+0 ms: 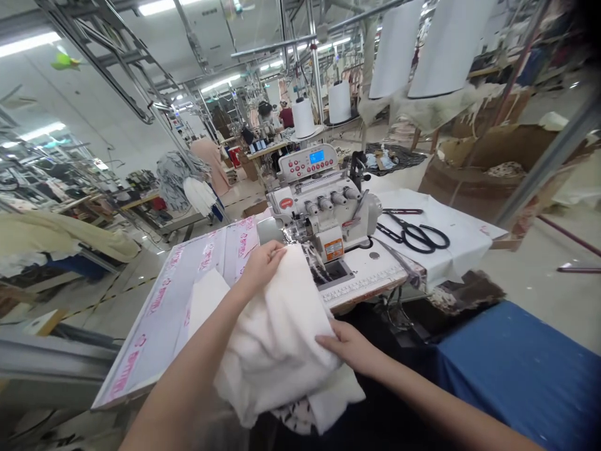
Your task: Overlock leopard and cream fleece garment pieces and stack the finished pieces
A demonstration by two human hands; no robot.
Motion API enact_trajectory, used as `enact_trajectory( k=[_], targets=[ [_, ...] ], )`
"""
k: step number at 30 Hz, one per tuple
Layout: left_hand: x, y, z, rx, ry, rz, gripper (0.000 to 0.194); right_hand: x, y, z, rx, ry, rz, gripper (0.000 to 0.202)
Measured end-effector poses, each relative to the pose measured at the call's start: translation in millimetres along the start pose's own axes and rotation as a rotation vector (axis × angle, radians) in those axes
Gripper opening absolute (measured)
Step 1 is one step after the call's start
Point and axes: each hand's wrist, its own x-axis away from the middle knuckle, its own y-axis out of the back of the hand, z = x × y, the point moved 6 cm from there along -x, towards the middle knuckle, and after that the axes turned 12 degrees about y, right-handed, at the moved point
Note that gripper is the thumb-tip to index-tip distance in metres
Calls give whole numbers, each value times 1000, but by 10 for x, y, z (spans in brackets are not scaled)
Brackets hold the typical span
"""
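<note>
Your left hand is closed down on the far top edge of the thick white fleecy fabric piece, fingers curled over it right beside the needle area of the white overlock sewing machine. Your right hand lies flat and open on the near right edge of the same piece, fingers together, pressing, not pinching.

Fabric sits on the white machine table and spills off the front edge toward your lap. Part of it rests on the clear plastic-covered side board with pink print.

Step in hand looks like feeding the edge into the presser foot. To do it well:
- Left hand steers only. Keep the fingertips clear of the foot; they are very near it now.
- Right hand keeps the plies flat and aligned, light pressure.
- Support the hanging bulk so its weight doesn't pull the seam sideways.
- I can't see whether the edge is under the foot yet; the fabric and your hand hide it.

Orientation: long axis runs from near-right (by your lap) up to far-left at the machine. The leading end points at the needle area; the trailing end hangs off the table front.

Black-handled scissors lie to the right of the machine, well apart from both hands.
</note>
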Motion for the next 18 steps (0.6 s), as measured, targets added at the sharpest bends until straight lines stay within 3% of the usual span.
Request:
enact_trajectory(
  k=[2, 5, 7, 9, 11, 14, 18],
  targets=[
    [-25, 53, 23, 33, 57, -37, 18, -28, 47, 54, 90, 35, -47, 35],
    [-77, 21, 52, -10, 106, -27, 14, -92, 159, 162, 456, 92, -89, 25],
    [-104, -36, 49, -81, 101, -5, 15, -163, 244, 253, 727, 204, -132, 20],
    [-117, -74, 31, -132, 82, -2, 17, -238, 285, 311, 847, 318, -146, 14],
    [-115, -92, 16, -158, 77, 5, 21, -301, 265, 292, 779, 340, -82, 14],
    [-76, -108, 5, -176, 87, 48, 22, -301, 126, 196, 493, 251, 62, 23],
    [5, -127, -31, -189, 48, 101, 19, -192, -34, 109, 232, 154, 80, 33]
  ],
)
